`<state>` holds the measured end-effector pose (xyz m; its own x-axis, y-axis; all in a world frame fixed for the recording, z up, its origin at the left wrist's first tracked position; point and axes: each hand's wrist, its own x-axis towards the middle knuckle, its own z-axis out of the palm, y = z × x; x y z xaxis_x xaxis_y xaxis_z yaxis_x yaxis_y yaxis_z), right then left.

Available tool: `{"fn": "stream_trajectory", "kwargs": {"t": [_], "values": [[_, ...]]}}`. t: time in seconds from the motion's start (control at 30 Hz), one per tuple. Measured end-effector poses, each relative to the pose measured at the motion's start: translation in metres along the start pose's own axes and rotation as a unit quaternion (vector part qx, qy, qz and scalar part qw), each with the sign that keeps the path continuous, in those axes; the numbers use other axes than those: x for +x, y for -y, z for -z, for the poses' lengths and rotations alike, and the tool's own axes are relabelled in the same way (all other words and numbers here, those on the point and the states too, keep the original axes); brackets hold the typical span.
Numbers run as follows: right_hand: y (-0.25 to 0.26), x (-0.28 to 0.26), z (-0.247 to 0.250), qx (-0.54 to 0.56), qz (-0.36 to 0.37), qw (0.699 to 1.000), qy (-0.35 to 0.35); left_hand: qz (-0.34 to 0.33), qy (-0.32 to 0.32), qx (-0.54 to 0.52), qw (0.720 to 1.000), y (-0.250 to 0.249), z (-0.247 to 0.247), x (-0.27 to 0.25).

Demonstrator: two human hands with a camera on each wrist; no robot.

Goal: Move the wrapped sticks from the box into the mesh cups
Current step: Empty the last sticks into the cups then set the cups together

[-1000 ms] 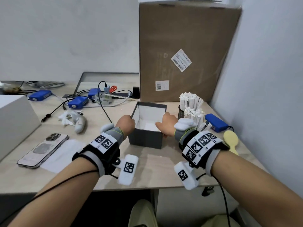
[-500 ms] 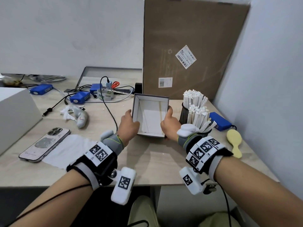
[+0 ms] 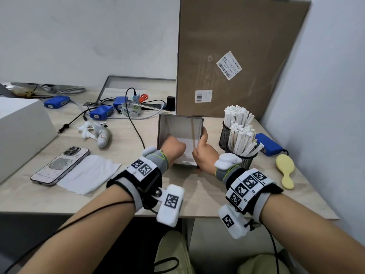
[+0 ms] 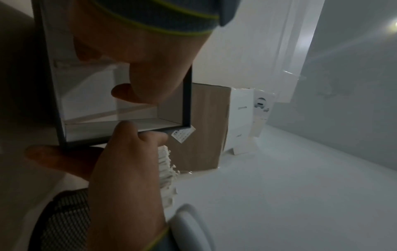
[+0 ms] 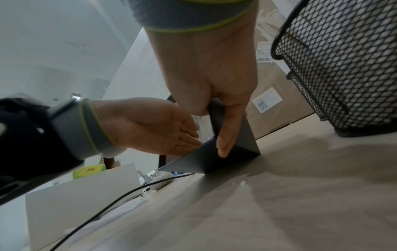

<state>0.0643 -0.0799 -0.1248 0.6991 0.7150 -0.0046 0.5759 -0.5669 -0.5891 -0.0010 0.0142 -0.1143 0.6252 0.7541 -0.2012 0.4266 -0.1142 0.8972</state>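
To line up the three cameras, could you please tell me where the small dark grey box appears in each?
Head: small dark grey box, centre, tipped open toward the camera.
Left wrist: upper left, interior showing.
Right wrist: centre, dark outside.
Shared landmark: black mesh cup.

Both forearms bare; each wrist wears a black strap (image 3: 138, 186) with white square-code tags, a grey cuff (image 3: 158, 161) edged in lime, and a white pod (image 3: 170, 204); thin black cables trail back.
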Motion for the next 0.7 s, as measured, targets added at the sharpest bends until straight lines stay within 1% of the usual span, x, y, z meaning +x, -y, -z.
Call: {"fn": "stream_trajectory", "kwargs": {"t": [0.1, 0.2, 0.27, 0.4, 0.57, 0.7], "values": [[0.0, -0.003, 0.001, -0.001, 0.007, 1.0, 0.008, 0.032, -0.005, -0.008, 0.999, 0.003, -0.006, 0.017], [-0.001, -0.012, 0.005, 0.055, 0.038, 0.998, 0.01, 0.021, 0.01, -0.05, 0.998, -0.001, -0.008, 0.017], [0.0, -0.014, 0.007, 0.072, 0.041, 0.997, 0.004, 0.021, 0.021, -0.061, 0.998, -0.002, -0.01, 0.017], [0.001, -0.009, 0.005, 0.054, 0.008, 0.998, 0.018, 0.021, 0.018, -0.082, 0.996, -0.004, -0.018, 0.02], [0.001, -0.012, 0.008, 0.022, 0.039, 0.999, 0.013, 0.036, 0.03, -0.159, 0.986, -0.012, -0.022, 0.018], [0.003, -0.012, 0.011, 0.021, 0.039, 0.999, 0.028, 0.032, 0.047, -0.163, 0.985, -0.014, -0.024, 0.019]]}}
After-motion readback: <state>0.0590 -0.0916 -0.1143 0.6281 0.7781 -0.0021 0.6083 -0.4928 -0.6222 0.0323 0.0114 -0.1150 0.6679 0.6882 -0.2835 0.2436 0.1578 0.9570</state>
